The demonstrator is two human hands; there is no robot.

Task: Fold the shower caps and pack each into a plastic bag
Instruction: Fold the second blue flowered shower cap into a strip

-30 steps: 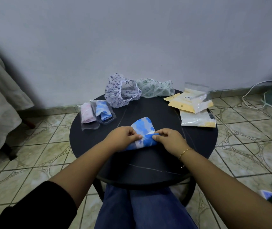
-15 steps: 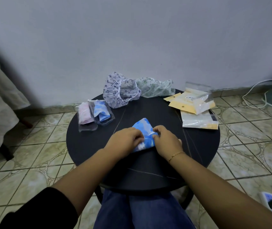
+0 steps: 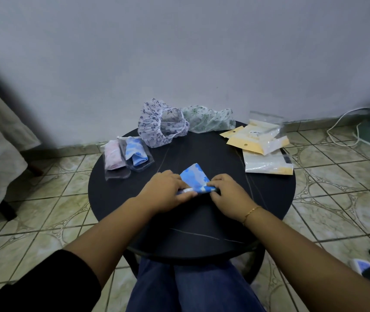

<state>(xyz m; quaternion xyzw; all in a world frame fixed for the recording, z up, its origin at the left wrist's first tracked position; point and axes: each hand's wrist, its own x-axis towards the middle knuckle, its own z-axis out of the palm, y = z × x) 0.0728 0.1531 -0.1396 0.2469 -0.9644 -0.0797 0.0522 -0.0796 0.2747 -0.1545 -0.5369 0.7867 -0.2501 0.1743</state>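
From the left I see two bagged caps (image 3: 127, 159) lying on the round table (image 3: 269, 199), then my left hand (image 3: 164, 192) and right hand (image 3: 228, 195) pinching the folded blue shower cap (image 3: 196, 180) at mid-table, empty bags (image 3: 263, 152) beyond.

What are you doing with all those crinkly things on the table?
Folding shower caps. Both hands, left hand and right hand, pinch the blue cap on the round table. Two bagged caps lie at the left. Two loose caps wait at the back, with empty bags at the right.
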